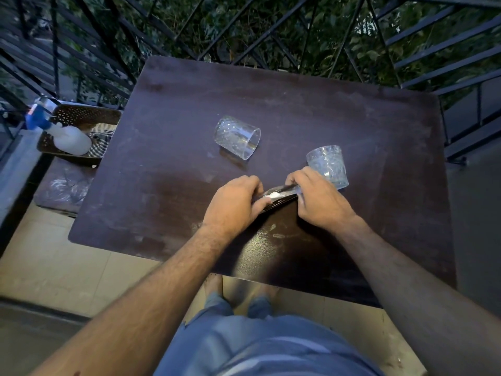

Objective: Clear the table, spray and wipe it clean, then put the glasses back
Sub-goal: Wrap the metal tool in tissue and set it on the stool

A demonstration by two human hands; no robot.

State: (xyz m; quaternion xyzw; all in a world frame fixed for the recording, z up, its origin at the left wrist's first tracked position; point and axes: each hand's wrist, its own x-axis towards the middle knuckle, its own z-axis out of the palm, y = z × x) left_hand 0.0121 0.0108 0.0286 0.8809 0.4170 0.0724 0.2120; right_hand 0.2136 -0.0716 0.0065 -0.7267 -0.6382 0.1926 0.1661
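Note:
Two clear patterned glasses stand on the dark brown table (189,109): one glass (237,137) near the middle, the other glass (328,165) to its right, just behind my right hand. Between my hands lies a small dark flat object (279,195) with a white patch on it; what it is I cannot tell. My left hand (235,202) pinches its left end and my right hand (317,196) grips its right end, both low on the tabletop. White smears and dust mark the table surface.
A brown perforated basket (81,115) stands left of the table, holding a white spray bottle (71,139) with a blue head and a checked cloth (101,142). Black metal railing (271,50) runs behind and beside the table. My feet show under the near edge.

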